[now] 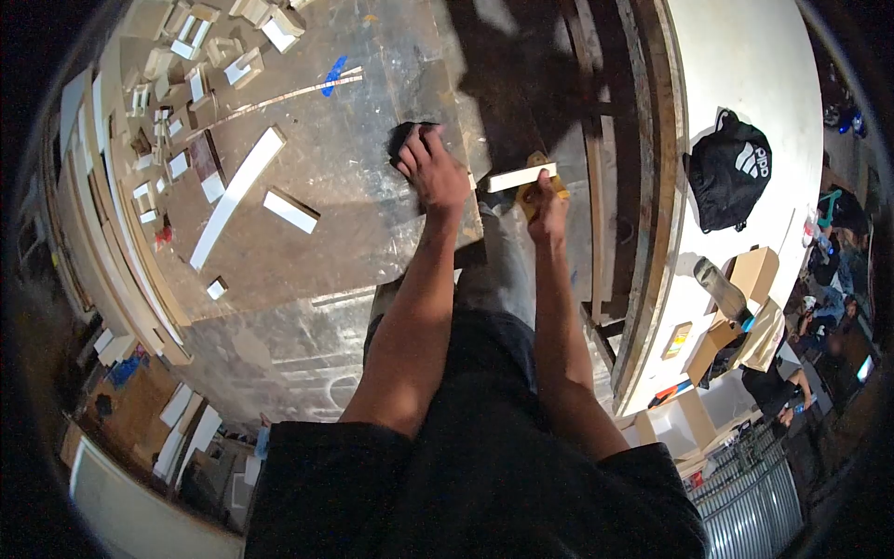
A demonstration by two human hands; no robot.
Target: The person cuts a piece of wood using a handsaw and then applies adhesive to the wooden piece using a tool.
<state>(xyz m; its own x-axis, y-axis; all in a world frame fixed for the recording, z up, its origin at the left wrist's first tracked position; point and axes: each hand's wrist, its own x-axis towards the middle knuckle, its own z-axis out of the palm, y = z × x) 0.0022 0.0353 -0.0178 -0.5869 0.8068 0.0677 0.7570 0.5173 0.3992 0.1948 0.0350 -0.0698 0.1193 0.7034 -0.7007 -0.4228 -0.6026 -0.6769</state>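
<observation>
My left hand (433,174) is over the wooden work surface (363,214), its fingers bent around a dark object (402,142) that I cannot make out. To its right, my right hand (548,212) holds a short white-faced wooden strip (520,177) together with a yellow tool (535,198), whose kind is unclear. The thumb rests on the right end of the strip. Left of my hands lie a long white strip (237,197) and a shorter white block (291,211).
Many small wooden pieces (196,84) lie at the upper left, near a blue item (333,76) on a thin strip. Long boards (121,233) line the left edge. A black bag (729,172) and cardboard boxes (754,275) rest on the white panel (736,65) at right.
</observation>
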